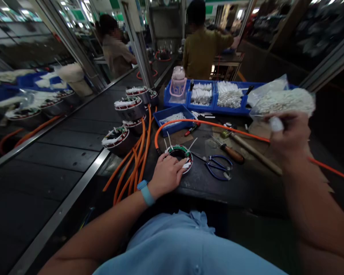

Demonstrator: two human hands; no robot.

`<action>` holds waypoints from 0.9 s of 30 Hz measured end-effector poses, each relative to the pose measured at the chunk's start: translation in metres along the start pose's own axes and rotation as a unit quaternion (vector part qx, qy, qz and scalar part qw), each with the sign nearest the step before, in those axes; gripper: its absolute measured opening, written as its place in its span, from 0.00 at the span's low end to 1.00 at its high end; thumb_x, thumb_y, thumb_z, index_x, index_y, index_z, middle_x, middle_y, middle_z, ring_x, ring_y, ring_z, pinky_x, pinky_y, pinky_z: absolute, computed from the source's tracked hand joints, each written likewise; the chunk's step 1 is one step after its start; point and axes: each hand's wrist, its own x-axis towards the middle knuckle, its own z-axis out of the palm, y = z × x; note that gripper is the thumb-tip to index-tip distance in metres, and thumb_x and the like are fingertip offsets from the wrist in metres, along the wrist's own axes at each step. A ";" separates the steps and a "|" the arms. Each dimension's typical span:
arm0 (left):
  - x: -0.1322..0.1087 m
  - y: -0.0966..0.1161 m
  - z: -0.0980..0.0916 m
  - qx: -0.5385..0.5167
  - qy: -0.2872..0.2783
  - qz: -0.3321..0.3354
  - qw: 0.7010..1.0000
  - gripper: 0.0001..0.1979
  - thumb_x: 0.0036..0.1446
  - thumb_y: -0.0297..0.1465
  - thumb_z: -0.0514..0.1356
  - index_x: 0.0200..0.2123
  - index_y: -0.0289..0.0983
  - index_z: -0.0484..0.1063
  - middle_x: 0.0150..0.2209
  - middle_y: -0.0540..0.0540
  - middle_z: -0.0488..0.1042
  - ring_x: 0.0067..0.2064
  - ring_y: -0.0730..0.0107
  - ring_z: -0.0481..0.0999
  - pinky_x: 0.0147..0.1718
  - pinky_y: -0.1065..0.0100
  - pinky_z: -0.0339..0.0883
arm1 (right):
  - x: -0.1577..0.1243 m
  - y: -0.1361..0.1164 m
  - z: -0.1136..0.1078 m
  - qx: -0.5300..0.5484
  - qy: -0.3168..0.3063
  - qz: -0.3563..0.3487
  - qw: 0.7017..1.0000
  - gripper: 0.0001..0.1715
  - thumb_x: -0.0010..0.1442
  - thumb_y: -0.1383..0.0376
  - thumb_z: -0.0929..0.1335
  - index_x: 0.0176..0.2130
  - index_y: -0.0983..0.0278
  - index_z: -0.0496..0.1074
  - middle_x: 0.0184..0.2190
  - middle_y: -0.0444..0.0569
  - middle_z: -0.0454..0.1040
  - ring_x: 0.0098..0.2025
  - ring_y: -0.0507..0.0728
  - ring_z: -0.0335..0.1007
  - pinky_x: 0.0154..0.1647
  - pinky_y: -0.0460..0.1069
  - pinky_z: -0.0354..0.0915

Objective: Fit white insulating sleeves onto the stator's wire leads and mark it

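Observation:
My left hand rests on a small motor stator, its fingers over the ring's near rim and the thumb at the side. White ties stick up from the stator's windings, and an orange cable sleeve runs from it to the right, passing behind my right arm. My right hand is raised at the right, blurred, with curled fingers in front of a clear bag of white material. Something white shows at its fingertips; whether it is held or worn I cannot tell. Blue-handled scissors lie right of the stator.
A wooden-handled screwdriver, a long wooden handle and a red marker lie behind. Blue bins hold white sleeves. Several stators with orange cables stand left beside the conveyor. Two people work farther back.

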 end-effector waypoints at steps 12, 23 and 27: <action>0.000 -0.002 0.004 -0.002 -0.013 -0.001 1.000 0.17 0.60 0.34 0.51 0.51 0.40 0.69 0.33 0.46 0.71 0.40 0.65 0.67 0.53 0.56 0.50 | -0.157 -0.131 0.103 0.267 0.045 -0.202 0.941 0.18 0.60 0.74 0.61 0.49 0.60 0.62 0.46 0.53 0.75 0.51 0.58 0.69 0.46 0.57 0.72; 0.002 -0.002 0.002 0.002 -0.022 0.004 1.000 0.17 0.61 0.33 0.51 0.51 0.41 0.68 0.34 0.46 0.71 0.40 0.64 0.68 0.52 0.55 0.51 | -0.173 -0.122 0.125 0.253 0.026 -0.109 0.961 0.15 0.57 0.73 0.62 0.40 0.53 0.65 0.45 0.45 0.76 0.48 0.59 0.72 0.42 0.58 0.75; 0.002 0.000 -0.001 -0.004 -0.041 -0.001 0.999 0.17 0.61 0.33 0.51 0.52 0.39 0.68 0.35 0.45 0.73 0.41 0.62 0.70 0.53 0.54 0.51 | -0.143 -0.125 0.136 0.243 0.010 -0.119 0.963 0.13 0.56 0.72 0.62 0.38 0.55 0.68 0.47 0.47 0.75 0.51 0.57 0.70 0.46 0.56 0.73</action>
